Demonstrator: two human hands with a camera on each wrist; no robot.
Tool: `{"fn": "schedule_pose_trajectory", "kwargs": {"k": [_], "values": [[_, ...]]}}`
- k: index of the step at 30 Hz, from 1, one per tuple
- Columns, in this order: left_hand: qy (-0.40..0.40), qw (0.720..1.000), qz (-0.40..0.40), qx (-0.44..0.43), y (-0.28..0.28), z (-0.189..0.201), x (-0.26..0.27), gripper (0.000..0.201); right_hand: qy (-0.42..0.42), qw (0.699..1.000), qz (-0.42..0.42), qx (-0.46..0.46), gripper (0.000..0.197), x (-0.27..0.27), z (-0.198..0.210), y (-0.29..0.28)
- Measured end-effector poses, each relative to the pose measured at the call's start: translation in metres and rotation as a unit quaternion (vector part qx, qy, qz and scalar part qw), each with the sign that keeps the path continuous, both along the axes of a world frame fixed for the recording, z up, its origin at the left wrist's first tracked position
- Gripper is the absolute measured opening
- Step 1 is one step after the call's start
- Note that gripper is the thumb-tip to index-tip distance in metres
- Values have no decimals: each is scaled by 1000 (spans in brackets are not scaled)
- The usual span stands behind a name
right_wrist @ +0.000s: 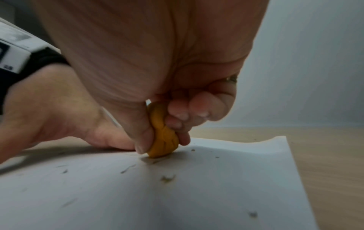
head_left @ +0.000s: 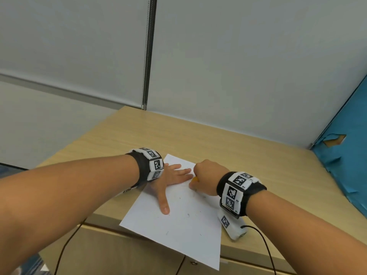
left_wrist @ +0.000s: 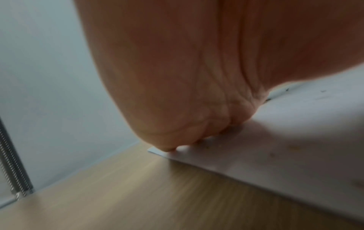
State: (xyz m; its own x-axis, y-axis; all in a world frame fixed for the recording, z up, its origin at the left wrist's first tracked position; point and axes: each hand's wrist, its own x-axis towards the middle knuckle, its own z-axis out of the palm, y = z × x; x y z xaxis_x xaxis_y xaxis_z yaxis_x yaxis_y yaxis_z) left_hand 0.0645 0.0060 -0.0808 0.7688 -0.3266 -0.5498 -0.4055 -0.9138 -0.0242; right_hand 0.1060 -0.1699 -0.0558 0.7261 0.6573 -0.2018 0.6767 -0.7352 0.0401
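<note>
A white sheet of paper (head_left: 184, 219) lies on the wooden tabletop (head_left: 238, 155), its near corner hanging over the front edge. My left hand (head_left: 172, 177) lies flat on the sheet with fingers and thumb spread, pressing it down. My right hand (head_left: 204, 178) is curled round a small orange eraser (head_left: 195, 179). In the right wrist view the orange eraser (right_wrist: 163, 138) is pinched between thumb and fingers, its lower end touching the paper (right_wrist: 177, 194). Dark eraser crumbs and faint marks are scattered on the sheet. In the left wrist view the left palm (left_wrist: 187, 77) rests near the paper's far corner (left_wrist: 155, 151).
Grey blinds with a bead chain (head_left: 148, 56) hang behind the table. A blue torn covering (head_left: 345, 155) lies at the right edge. Black cables (head_left: 262, 241) run off the front edge over cabinet doors (head_left: 119, 253).
</note>
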Motion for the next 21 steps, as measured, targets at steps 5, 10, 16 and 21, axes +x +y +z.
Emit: {"fn": "schedule_pose_trajectory", "kwargs": {"k": [5,10,16,21], "values": [[-15,1000,5,14,-3,-6,0,143,55,994,92,4,41,-50,-4,-5],[-33,999,4,-2,-4,-9,-1,142,49,997,65,11,30,-18,3,-3],[-28,999,3,-25,-7,-2,-5,134,60,992,102,30,37,-34,-4,5],[-37,999,7,0,-6,-8,-4,140,46,997,62,27,29,-7,-2,-2]]}}
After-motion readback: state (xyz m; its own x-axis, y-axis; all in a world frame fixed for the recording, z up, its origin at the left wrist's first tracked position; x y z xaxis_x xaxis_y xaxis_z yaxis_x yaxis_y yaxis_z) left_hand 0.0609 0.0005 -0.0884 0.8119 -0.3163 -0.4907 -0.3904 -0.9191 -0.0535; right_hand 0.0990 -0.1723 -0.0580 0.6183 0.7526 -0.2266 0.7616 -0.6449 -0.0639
